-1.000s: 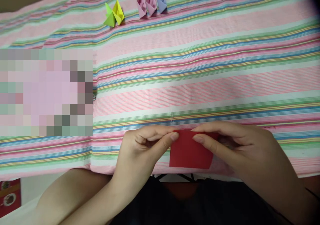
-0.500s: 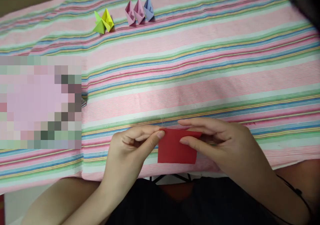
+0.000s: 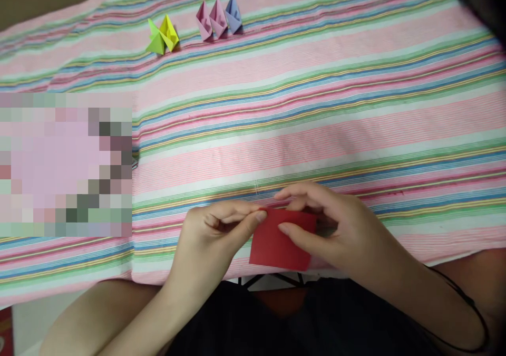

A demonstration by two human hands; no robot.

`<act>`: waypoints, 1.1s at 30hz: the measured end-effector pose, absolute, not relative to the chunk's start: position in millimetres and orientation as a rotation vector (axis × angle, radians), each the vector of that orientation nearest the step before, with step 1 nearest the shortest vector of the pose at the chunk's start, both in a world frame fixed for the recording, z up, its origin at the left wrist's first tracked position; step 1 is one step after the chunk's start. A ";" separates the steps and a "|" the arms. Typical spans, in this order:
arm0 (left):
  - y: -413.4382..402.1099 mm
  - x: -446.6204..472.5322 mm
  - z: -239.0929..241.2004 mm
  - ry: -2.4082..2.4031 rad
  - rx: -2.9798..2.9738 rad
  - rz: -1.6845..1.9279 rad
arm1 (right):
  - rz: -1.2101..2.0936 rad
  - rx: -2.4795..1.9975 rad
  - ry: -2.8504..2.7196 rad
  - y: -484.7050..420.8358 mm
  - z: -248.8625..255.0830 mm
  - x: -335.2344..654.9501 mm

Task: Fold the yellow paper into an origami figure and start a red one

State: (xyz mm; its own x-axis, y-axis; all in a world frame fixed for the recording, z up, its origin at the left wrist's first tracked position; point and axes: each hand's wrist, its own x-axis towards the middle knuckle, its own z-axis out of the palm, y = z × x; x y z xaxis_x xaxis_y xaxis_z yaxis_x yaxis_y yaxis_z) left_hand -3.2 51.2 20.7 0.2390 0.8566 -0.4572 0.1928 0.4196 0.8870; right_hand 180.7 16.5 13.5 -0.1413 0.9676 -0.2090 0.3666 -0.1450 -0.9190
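Observation:
A flat sheet of red paper (image 3: 279, 245) is held up between my two hands, over the near edge of the cloth. With thumb and fingers my left hand (image 3: 225, 229) pinches its top left corner. On the right side, my right hand (image 3: 320, 224) has its thumb on the paper's front face and fingers behind the top edge. The index finger of that hand stands above the paper, apart from it. Parts of the right fingers are hidden behind the sheet.
A striped cloth (image 3: 237, 166) covers the table. Toward the far side stand folded paper pieces: a green one (image 3: 156, 44), a yellow one (image 3: 169, 33), two pink ones (image 3: 211, 21) and a blue one (image 3: 233, 16). A blurred-out patch (image 3: 59, 155) hides something at left.
The red paper has tilted, so more of its face shows and its lower edge now slants. My left hand has shifted slightly right, and my right hand slightly left.

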 end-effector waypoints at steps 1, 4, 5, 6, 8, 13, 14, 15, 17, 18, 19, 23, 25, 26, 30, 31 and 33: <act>50.6 -1.7 20.5 1.232 1.061 0.580 | 1.302 -1.527 -1.568 16.8 14.5 180.6; 49.0 3.1 19.0 1.111 1.021 0.522 | 1.283 -1.527 -1.731 17.2 16.4 179.4; 48.6 4.3 18.4 1.094 1.005 0.512 | 1.252 -1.536 -1.790 17.2 16.5 178.7; 48.3 5.2 17.8 1.085 0.987 0.507 | 1.215 -1.550 -1.844 17.2 16.2 177.8; 48.0 5.8 16.8 1.078 0.959 0.508 | 1.150 -1.561 -1.925 17.1 14.9 175.8; 48.8 4.3 16.8 1.030 0.979 0.507 | 1.135 -1.526 -1.936 16.5 8.2 173.5; 49.0 4.2 17.0 1.020 0.985 0.511 | 1.126 -1.514 -1.928 16.2 6.6 173.8; 49.2 4.1 17.1 1.011 0.988 0.514 | 1.111 -1.498 -1.922 16.0 5.3 174.1; 49.4 4.0 17.1 0.994 0.991 0.519 | 1.080 -1.464 -1.911 15.6 3.4 175.0; 49.4 3.9 17.0 0.987 0.990 0.519 | 1.076 -1.447 -1.902 15.6 3.0 175.5; 49.4 3.7 16.9 0.982 0.989 0.520 | 1.084 -1.434 -1.890 15.7 2.8 175.8; 49.0 2.6 17.8 0.969 0.994 0.526 | 1.196 -1.390 -1.849 16.9 3.8 176.2; 48.7 2.3 19.2 0.968 0.996 0.532 | 1.242 -1.370 -1.831 17.4 5.2 176.2; 48.5 2.2 20.1 0.968 0.995 0.535 | 1.260 -1.359 -1.818 17.5 6.4 176.5; 47.9 1.8 23.6 0.975 0.994 0.554 | 1.335 -1.326 -1.754 18.3 14.7 179.4; 47.8 1.7 24.1 0.975 0.999 0.552 | 1.352 -1.317 -1.748 18.6 16.7 180.2; 47.6 1.6 24.3 0.976 1.028 0.543 | 1.359 -1.317 -1.764 19.2 19.0 181.2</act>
